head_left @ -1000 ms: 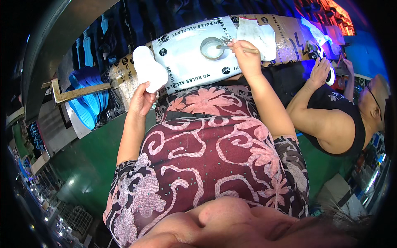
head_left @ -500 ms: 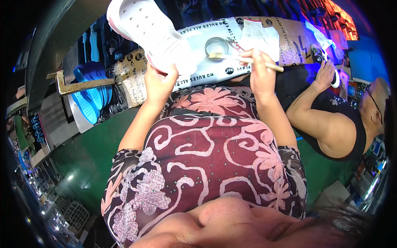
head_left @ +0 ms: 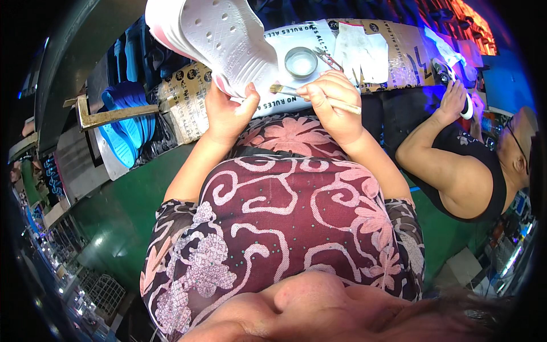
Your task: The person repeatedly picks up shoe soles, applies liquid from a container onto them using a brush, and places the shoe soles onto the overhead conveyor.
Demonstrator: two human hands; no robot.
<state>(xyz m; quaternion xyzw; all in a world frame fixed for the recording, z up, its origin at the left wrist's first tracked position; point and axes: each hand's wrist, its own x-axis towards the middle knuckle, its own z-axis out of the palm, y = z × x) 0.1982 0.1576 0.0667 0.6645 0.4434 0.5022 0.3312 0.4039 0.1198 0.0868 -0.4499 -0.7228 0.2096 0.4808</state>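
Observation:
A white clog (head_left: 225, 43) with small round holes and a pink edge is held tilted in my left hand (head_left: 231, 114), thumb and fingers gripping its near end. In my right hand (head_left: 335, 105) is a paintbrush (head_left: 289, 90) with a pale handle, its bristles pointing left near the clog's edge; whether they touch cannot be told. Beyond the brush, a small round dish (head_left: 301, 62) with clear or pale contents sits on the covered work surface (head_left: 273, 105). A pair of scissors or pliers (head_left: 329, 58) with reddish handles lies against the dish's right side.
White gloves (head_left: 359, 51) lie on the surface to the right. Stacked blue clogs (head_left: 128, 122) stand at the left beside a wooden bar (head_left: 117, 117). A co-worker (head_left: 456, 154) at the right handles a dark-and-white shoe (head_left: 467, 107). Dark shoe parts line the far side.
My right hand has drawn the brush out of the dish, moving it left and nearer to the clog. The clog has come slightly nearer and is turned a little.

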